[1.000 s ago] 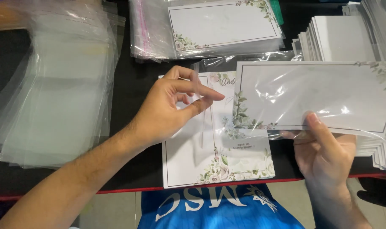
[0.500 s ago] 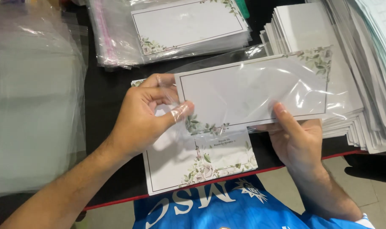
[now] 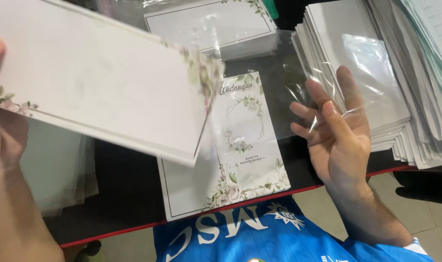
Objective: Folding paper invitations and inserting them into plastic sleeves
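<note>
left hand (image 3: 0,121), far-left edge: fingers clamped on white floral-bordered card in clear sleeve (image 3: 99,87), raised over black tabletop (image 3: 129,179) | right hand (image 3: 340,131): fingers apart, empty, over clear plastic sleeve (image 3: 289,92) | advice: grip card edge only, keep flat, pinch one sleeve

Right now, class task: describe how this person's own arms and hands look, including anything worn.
Both are bare: the left hand and the right hand wear no gloves, rings or watch. The forearms are uncovered. A bright blue shirt sleeve with a white edge shows by the right arm.
</note>
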